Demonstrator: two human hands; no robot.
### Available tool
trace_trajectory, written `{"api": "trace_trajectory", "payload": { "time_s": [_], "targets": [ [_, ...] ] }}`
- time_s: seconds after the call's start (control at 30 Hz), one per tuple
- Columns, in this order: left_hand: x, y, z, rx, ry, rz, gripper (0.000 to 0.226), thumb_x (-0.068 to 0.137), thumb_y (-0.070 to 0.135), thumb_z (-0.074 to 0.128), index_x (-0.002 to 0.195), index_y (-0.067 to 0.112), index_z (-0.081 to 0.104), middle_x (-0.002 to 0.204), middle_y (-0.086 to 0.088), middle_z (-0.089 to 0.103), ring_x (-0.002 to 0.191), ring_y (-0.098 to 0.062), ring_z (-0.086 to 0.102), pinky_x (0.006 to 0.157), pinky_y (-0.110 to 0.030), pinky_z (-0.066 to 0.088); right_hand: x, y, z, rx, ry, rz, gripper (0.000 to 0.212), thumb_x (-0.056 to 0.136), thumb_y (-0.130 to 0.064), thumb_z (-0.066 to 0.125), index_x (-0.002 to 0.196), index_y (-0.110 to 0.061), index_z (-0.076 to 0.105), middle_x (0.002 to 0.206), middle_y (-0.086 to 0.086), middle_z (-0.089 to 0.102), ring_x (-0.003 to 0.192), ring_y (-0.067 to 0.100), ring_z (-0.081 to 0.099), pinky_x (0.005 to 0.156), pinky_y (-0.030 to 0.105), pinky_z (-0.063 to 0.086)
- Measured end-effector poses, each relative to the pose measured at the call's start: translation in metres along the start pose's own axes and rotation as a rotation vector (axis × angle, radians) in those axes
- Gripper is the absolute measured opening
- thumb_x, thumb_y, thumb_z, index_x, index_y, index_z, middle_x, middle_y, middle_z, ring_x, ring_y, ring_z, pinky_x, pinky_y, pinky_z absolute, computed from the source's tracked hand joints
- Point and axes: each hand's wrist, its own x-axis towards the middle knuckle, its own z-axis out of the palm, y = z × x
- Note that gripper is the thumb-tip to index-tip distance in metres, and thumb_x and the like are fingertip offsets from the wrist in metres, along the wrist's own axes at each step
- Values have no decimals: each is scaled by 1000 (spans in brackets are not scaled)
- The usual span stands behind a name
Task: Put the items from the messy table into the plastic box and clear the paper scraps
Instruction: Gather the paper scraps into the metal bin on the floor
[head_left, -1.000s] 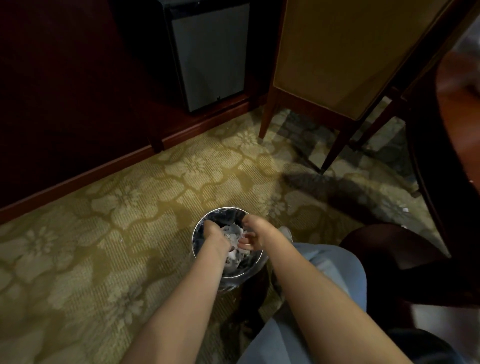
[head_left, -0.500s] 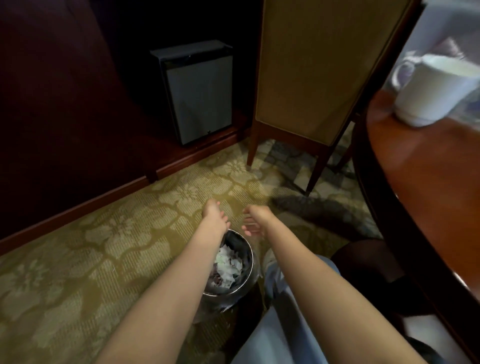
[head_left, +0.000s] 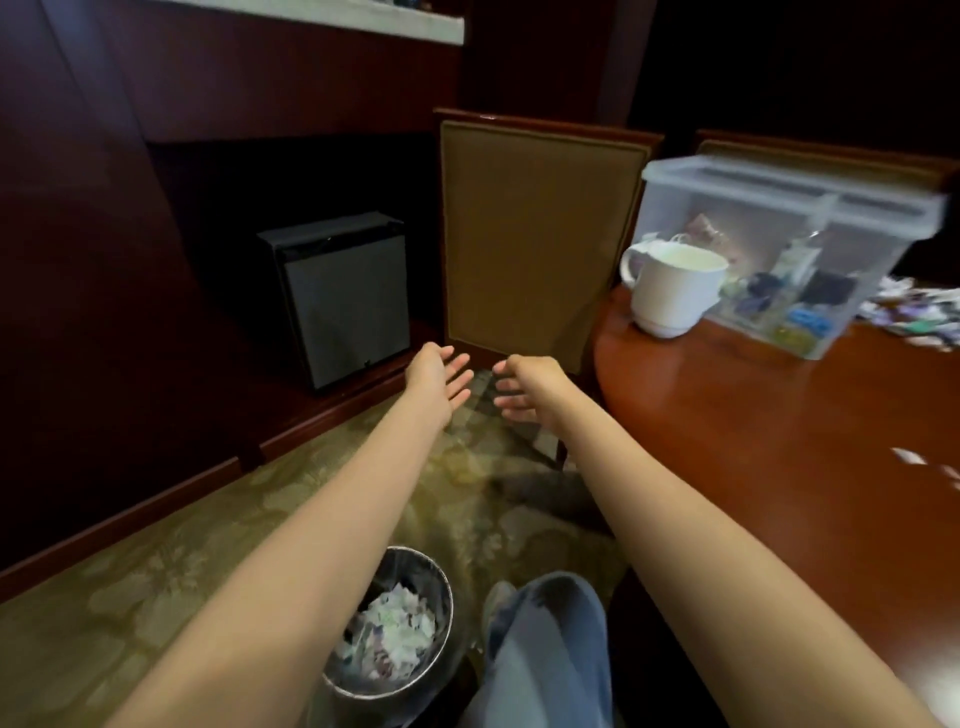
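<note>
Midway in scrap clearing, with left hand (head_left: 436, 376) and right hand (head_left: 532, 387) empty, fingers (head_left: 460, 374) apart; next likely reaching to torn white paper scraps (head_left: 917, 312) on the brown wooden desk (head_left: 779, 441) beside the clear plastic box (head_left: 769, 223).

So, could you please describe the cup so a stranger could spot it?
Find the reddish wooden table on the right. A clear plastic box stands on it, the cup at its left end. Only the cup is white with a handle.

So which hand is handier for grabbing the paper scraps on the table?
Probably right. The empty right hand hangs beside the round reddish wooden table, where torn paper scraps lie; the empty left hand is farther from it.
</note>
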Motion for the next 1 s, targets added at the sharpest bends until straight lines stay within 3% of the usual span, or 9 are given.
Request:
{"api": "trace_trajectory", "payload": {
  "time_s": [0.1,0.2,0.3,0.37,0.47,0.7,0.83,1.0],
  "targets": [
    [-15,6,31,12,-59,31,20,98,16,31,108,14,49,130,-6,59,121,-24,54,99,-35,38,-11,-23,-28,46,52,-76,31,96,-15,40,121,-8,56,86,4,56,63,16,54,56,25,45],
    [-31,3,63,32,-133,47,32,98,15,30,121,12,52,129,-8,59,120,-25,55,96,-35,39,-22,-33,-62,109,120,-114,30,97,-14,37,120,-8,55,102,8,55,75,21,58,56,24,46],
    [-46,-8,94,51,-213,26,37,98,15,30,129,9,50,128,-8,59,116,-26,57,91,-33,40,-30,-31,-98,160,212,-112,16,97,-16,39,102,-12,54,87,4,57,67,16,56,52,22,44],
    [-55,-18,115,75,-265,11,37,98,15,30,128,10,50,125,-7,61,103,-24,58,88,-32,40,-36,-27,-122,196,269,-109,12,95,-16,43,97,-13,54,78,1,54,63,13,53,49,20,44],
    [-68,-37,143,123,-345,-15,35,97,16,31,125,12,51,109,-5,65,95,-20,56,88,-31,40,-45,-21,-158,209,342,-123,26,94,-14,44,116,-8,55,77,2,54,63,16,53,53,23,44],
    [-101,-90,207,267,-501,-103,34,99,18,31,123,10,52,125,-9,60,105,-26,57,96,-34,41,-78,3,-243,255,581,-90,26,97,-16,43,118,-8,57,102,8,60,72,17,58,64,25,51],
    [-118,-123,240,333,-586,-149,32,98,18,30,119,11,53,127,-9,60,96,-21,55,88,-32,41,-98,18,-288,310,699,-39,25,97,-15,44,117,-9,58,102,8,60,86,21,60,77,28,52],
    [-151,-151,278,417,-688,-179,34,100,19,30,125,10,52,126,-9,59,114,-26,56,98,-36,42,-127,29,-340,337,818,-7,24,97,-16,47,117,-10,58,100,7,59,76,17,59,67,24,53]
  ]
}}
